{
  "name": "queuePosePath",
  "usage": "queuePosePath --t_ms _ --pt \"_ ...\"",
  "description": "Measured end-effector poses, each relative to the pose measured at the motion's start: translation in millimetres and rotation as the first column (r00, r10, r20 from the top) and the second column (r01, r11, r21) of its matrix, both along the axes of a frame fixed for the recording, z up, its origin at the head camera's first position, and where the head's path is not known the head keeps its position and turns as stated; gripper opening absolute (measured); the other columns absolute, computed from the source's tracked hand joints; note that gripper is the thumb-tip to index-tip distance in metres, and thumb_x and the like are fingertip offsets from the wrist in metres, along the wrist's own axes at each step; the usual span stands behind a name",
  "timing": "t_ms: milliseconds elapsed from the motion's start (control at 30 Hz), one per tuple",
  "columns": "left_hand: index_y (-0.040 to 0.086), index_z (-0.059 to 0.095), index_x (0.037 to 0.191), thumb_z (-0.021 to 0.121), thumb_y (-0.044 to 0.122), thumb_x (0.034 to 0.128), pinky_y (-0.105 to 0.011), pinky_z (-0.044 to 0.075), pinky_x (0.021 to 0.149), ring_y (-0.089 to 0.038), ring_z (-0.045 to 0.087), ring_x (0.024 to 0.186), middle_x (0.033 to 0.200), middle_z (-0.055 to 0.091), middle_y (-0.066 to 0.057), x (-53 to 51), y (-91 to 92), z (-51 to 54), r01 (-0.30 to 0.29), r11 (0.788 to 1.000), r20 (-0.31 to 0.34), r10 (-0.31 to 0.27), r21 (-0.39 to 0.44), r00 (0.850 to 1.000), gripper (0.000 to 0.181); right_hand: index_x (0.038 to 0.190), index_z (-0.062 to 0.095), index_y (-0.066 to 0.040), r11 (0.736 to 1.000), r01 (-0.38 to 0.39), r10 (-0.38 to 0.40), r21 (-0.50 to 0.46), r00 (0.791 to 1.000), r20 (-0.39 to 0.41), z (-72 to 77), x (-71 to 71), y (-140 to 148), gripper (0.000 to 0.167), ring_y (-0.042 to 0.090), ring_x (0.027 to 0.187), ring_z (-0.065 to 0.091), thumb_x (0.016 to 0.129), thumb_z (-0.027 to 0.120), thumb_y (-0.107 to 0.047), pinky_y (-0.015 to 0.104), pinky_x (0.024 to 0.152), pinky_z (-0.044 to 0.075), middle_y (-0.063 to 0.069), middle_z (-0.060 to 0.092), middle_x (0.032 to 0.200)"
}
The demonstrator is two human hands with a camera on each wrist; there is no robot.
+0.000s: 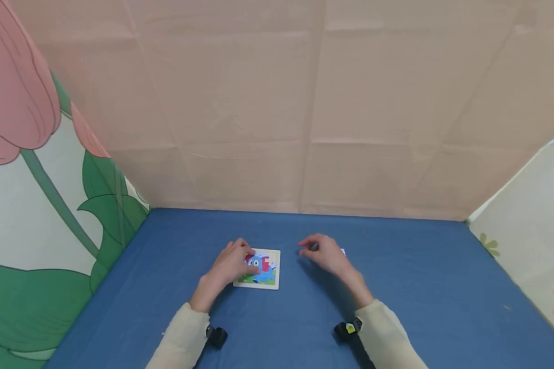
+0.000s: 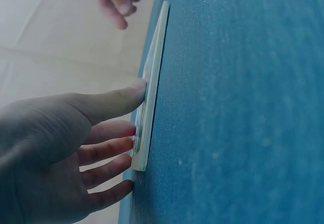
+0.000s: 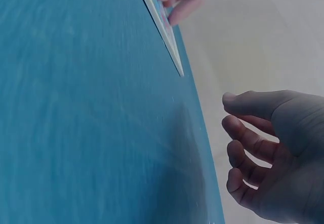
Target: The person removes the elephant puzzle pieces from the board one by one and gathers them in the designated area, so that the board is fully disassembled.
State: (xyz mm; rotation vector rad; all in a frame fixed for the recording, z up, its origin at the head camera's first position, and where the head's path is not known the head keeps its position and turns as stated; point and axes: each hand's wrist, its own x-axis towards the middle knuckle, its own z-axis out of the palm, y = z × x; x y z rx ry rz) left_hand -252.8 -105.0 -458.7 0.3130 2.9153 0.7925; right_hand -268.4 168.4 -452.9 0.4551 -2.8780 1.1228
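Plainly, the left hand [image 1: 233, 264] is the nearer one: its thumb rests on the puzzle [image 1: 265, 265], its fingers spread and fairly straight by the puzzle's left side. The puzzle lies flat on the table [image 1: 420, 287], left of the far edge's middle; nearly square, it shows no clear long axis. From the right hand [image 1: 327, 253] it lies leftward, apart; that hand hangs above the table, fingers loosely bent, thumb and forefinger parted, apparently holding nothing
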Motion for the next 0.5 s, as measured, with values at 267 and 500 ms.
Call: queuePosePath --t_ms 267,500 --pt "0.009 0.069 0.126 0.085 0.037 0.0782 -0.044 0.044 0.095 -0.023 0.048 0.108 0.125 0.056 -0.005 0.0 0.2 -0.2 -0.011 1.000 0.013 0.011 0.003 1.000 0.058 0.104 0.076 -0.008 0.999 -0.045 0.045 0.002 0.999 -0.015 -1.2 -3.7 -22 0.019 0.011 0.074 0.056 0.086 0.075 -0.014 0.026 0.064 0.045 0.002 0.068 0.090" --pt "0.009 0.068 0.126 0.084 0.039 0.0792 -0.044 0.045 0.092 -0.022 0.049 0.107 0.124 0.056 -0.005 -1.0 -0.1 -0.5 -0.002 1.000 0.007 0.002 -0.012 1.000 0.057 0.102 0.076 -0.009 0.998 -0.069 0.069 -0.003 0.997 -0.017 -2.2 -4.6 -37 0.016 0.011 0.075 0.056 0.086 0.075 -0.013 0.026 0.064 0.046 0.001 0.068 0.089"
